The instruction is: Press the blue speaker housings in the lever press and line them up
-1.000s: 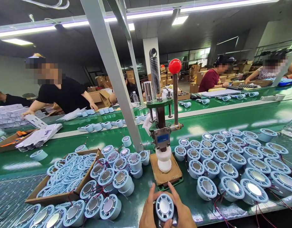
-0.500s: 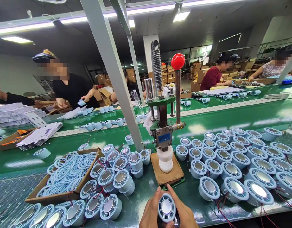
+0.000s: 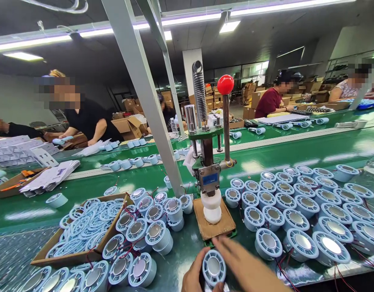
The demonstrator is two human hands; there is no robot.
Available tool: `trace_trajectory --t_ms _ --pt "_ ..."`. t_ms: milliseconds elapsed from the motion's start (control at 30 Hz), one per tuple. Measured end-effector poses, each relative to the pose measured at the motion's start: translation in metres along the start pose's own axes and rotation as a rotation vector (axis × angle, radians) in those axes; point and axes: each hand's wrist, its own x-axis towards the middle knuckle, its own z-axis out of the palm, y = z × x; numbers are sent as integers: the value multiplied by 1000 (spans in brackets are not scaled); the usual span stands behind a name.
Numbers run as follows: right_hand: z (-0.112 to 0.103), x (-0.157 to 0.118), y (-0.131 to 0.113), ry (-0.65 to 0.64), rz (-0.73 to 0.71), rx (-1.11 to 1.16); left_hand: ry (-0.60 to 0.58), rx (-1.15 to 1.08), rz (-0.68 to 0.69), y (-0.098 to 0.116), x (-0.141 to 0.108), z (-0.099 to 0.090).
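Note:
In the head view, my left hand (image 3: pixel 193 272) is closed around a round light-blue housing (image 3: pixel 214 267) with a slotted rim and a silver disc in its middle. The disc faces up toward me. My right hand (image 3: pixel 246 263) is blurred, its fingers stretched out past the upper right side of the housing. Nothing shows in it. Just beyond both hands stands a hand press (image 3: pixel 209 178) with a red ball knob (image 3: pixel 225 84). Its white round block (image 3: pixel 211 215) rests over a brown, cardboard-like base pad (image 3: pixel 216 231).
Many similar housings (image 3: pixel 268 243) with red and black wires cover the bench at right; more (image 3: pixel 142 269) cluster at left. A cardboard box (image 3: pixel 74 259) holds light-blue rings. A grey post (image 3: pixel 144 93) rises behind. Co-workers (image 3: pixel 270 101) sit or stand across the green line.
My right hand has moved off the housing's side and swung across to the right, while my left hand keeps hold. Across the line, the co-worker at left has reached further left.

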Motion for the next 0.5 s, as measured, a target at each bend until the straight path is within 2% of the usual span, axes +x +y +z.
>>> trace_trajectory --t_ms 33,133,167,200,233,300,367,433,500 --pt "-42 17 -7 81 -61 -47 9 -4 -15 11 8 -7" --pt "-176 91 -30 559 -194 -195 151 -44 19 50 42 -27" --pt "-213 120 -35 646 -235 -236 186 -70 50 60 54 -30" --pt "-243 149 -38 752 -218 -233 197 -98 80 68 66 -31" --pt "-263 176 -39 809 -204 -196 196 -125 105 74 78 -30" --pt "-280 222 -36 815 -152 -48 164 -172 141 78 97 -24" --pt "-277 252 -30 727 -110 183 104 -223 174 77 112 -18" --pt "-270 270 -25 633 -71 396 17 -264 201 74 121 -16" --pt "-270 273 -25 573 -40 512 -48 -289 216 71 124 -17"
